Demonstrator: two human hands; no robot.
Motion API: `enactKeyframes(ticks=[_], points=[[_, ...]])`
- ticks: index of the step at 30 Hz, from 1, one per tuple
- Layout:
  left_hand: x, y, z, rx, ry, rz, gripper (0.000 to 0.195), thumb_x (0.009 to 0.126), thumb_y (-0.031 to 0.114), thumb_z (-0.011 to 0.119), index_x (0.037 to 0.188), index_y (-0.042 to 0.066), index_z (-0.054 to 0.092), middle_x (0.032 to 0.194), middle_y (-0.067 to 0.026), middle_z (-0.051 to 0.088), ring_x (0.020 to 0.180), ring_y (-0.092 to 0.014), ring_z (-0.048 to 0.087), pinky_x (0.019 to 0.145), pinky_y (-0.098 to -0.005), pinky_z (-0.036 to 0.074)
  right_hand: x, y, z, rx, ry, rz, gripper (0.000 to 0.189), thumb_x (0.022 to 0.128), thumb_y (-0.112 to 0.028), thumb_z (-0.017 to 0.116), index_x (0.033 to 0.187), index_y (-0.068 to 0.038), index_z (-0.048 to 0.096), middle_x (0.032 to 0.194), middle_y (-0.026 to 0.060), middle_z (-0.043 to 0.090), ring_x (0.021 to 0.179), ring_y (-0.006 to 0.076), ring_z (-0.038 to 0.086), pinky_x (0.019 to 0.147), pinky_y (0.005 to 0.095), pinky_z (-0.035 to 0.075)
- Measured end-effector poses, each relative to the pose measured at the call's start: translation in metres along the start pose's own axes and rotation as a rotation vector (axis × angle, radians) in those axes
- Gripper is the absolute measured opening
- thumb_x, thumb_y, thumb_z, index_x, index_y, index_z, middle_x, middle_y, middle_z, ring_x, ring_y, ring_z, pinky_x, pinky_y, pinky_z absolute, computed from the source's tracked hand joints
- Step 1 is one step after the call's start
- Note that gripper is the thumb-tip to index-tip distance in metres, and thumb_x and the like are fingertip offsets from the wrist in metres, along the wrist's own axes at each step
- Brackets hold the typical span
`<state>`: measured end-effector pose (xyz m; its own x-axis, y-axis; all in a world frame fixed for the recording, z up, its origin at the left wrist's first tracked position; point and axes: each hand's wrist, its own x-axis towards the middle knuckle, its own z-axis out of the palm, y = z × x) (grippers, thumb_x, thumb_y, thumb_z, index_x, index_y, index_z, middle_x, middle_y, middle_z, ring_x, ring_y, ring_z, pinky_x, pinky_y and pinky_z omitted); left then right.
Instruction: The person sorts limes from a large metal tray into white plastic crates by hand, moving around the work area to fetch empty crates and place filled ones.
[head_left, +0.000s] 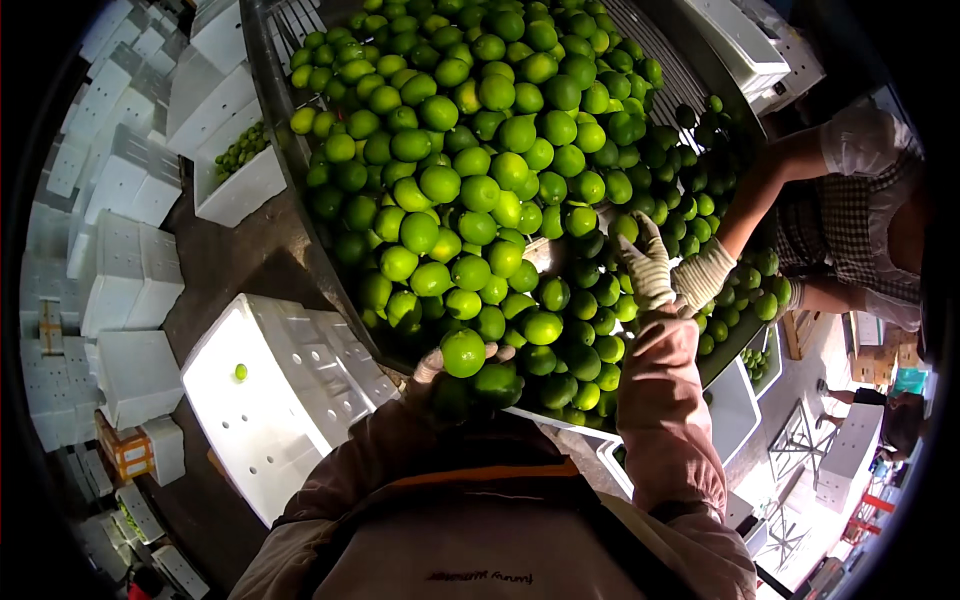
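Note:
A large heap of green limes (480, 193) covers a metal sorting table with a slatted surface (652, 45) before me. My left hand (429, 366), in a glove, is low at the table's near edge. It cups a bright lime (463, 352), and a darker lime (498, 384) sits beside that one; part of the hand is hidden behind the fruit. Farther right, my gloved right hand (648, 262) reaches into the heap, thumb and fingers about a lime (624, 226). Close to my right wrist is a co-worker's gloved hand (703, 279).
A co-worker in a checked garment (817, 225) stands at the right edge. White foam boxes (274, 375) stand at left; stacked ones (120, 270) lie beyond. A foam box with limes (240, 176) sits at upper left. Another foam box (731, 412) is below the table's right side.

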<state>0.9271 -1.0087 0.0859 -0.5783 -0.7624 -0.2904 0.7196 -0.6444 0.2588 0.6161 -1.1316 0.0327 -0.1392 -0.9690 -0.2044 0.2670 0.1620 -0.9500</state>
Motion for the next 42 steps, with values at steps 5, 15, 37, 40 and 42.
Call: enactKeyframes(ticks=[5,15,37,40,42], points=[[-0.003,0.012,-0.003,-0.060,0.048,-0.187,0.053,0.075,0.040,0.060,0.115,0.005,0.053,0.122,-0.0138,0.048,0.110,-0.027,0.049,0.086,-0.0427,0.046,-0.130,-0.059,0.108,-0.510,-0.594,0.068,0.051,0.075,0.005,0.061,0.123,-0.004,0.046,0.115,0.0119,0.053,0.105,0.0203,0.051,0.090,0.0290,0.040],[-0.095,0.009,0.017,-0.361,-0.054,0.274,0.053,0.079,0.040,0.058,0.114,0.003,0.048,0.104,-0.0105,0.054,0.093,-0.019,0.053,0.079,-0.0309,0.046,-0.112,-0.045,0.140,-0.449,-0.594,0.482,0.043,0.087,-0.020,0.054,0.125,-0.003,0.043,0.106,0.0075,0.057,0.097,0.0163,0.055,0.082,0.0248,0.045],[0.029,0.107,0.002,2.183,0.118,0.592,0.031,0.085,0.008,0.049,0.116,0.004,0.051,0.117,-0.0117,0.053,0.093,-0.026,0.059,0.077,-0.0376,0.049,-0.128,-0.011,0.104,0.338,-0.350,0.333,0.048,0.084,-0.032,0.059,0.120,-0.003,0.047,0.094,0.0113,0.059,0.067,0.0180,0.058,0.058,0.0262,0.051],[0.096,0.109,0.025,2.792,0.253,-0.242,0.043,0.085,0.010,0.043,0.127,0.004,0.038,0.135,-0.0121,0.037,0.105,-0.029,0.054,0.081,-0.0406,0.048,-0.179,-0.004,0.087,0.651,-0.322,0.596,0.055,0.081,-0.037,0.060,0.119,0.001,0.045,0.103,0.0170,0.055,0.082,0.0278,0.061,0.066,0.0352,0.056],[0.127,0.097,0.034,2.915,0.412,-0.705,0.045,0.084,0.009,0.044,0.128,0.003,0.038,0.131,-0.0118,0.041,0.101,-0.029,0.057,0.079,-0.0405,0.049,-0.204,0.002,0.088,0.692,-0.246,0.623,0.047,0.081,-0.038,0.060,0.106,0.001,0.053,0.097,0.0138,0.058,0.082,0.0253,0.060,0.064,0.0322,0.055]])
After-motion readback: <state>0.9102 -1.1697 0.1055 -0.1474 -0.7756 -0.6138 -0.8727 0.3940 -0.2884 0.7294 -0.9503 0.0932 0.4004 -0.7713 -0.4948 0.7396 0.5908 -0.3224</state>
